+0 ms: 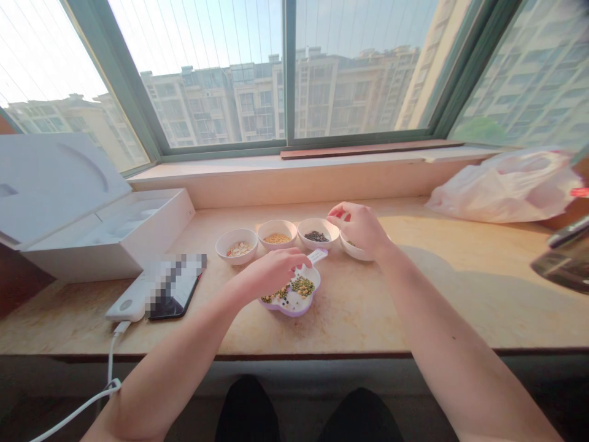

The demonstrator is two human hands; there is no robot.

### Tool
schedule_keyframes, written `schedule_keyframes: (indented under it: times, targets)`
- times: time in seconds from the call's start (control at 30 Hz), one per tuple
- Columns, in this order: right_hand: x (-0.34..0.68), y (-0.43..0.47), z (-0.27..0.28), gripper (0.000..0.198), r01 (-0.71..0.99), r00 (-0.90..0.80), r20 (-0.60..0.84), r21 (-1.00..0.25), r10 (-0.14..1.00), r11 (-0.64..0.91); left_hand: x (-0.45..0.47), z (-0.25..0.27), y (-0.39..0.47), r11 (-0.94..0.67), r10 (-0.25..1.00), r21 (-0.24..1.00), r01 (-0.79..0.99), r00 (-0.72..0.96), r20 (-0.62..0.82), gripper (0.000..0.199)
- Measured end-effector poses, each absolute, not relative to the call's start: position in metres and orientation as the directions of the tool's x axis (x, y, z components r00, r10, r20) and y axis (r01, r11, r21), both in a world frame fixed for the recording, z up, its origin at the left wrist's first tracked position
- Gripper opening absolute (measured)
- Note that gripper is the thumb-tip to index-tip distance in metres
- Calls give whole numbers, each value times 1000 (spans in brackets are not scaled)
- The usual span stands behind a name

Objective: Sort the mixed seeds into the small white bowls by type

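A white-and-purple scalloped dish [294, 312] with a short handle [317, 255] holds mixed green, yellow, black and white beans. My left hand [273, 270] hangs over its far left part, fingers bent together near the handle's base; anything between the fingertips is hidden. Behind stand small white bowls: one with pale and reddish bits [239, 248], one with yellow grains [277, 238], one with black beans [317, 236]. My right hand [359, 224] is above the rightmost bowl [356, 250], mostly covering it. Its fingertips are pinched at the black-bean bowl's right rim, and what they hold cannot be seen.
At the left, an open white box [115, 227] stands behind a white power bank [129, 301] with a cable and a phone [177, 288]. A white plastic bag [506, 187] lies at the back right, near a dark shiny object [564, 261]. Windows line the back.
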State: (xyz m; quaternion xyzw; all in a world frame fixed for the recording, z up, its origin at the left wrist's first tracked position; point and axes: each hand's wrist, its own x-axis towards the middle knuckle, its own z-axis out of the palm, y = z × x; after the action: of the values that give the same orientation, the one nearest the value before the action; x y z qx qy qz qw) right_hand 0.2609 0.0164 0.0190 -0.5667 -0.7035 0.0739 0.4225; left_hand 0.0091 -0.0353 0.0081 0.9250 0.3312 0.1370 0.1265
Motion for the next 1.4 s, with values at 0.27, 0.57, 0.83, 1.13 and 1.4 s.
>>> schedule_keyframes:
  times: [0.27, 0.57, 0.83, 1.13, 1.4]
  targets:
    - [298, 20, 20, 11, 927, 214, 116, -336, 970, -165, 9, 9, -37, -797, 598, 321, 511, 742, 304, 52]
    - [312, 28, 9, 16, 959, 175, 29, -232, 984, -164, 6, -1, -30, -806, 591, 256, 534, 755, 283, 53]
    - [299, 25, 14, 23, 899, 194, 236, -430, 952, -76, 8, 9, -37, -785, 619, 304, 539, 688, 378, 51]
    - [241, -4, 23, 41, 285, -515, 71, -926, 854, 249, 6, 6, -33, -789, 609, 360, 498, 553, 568, 44]
    - [218, -7, 5, 46, 211, -644, 11, -959, 765, 191, 7, -1, -28, -793, 597, 316, 521, 560, 574, 31]
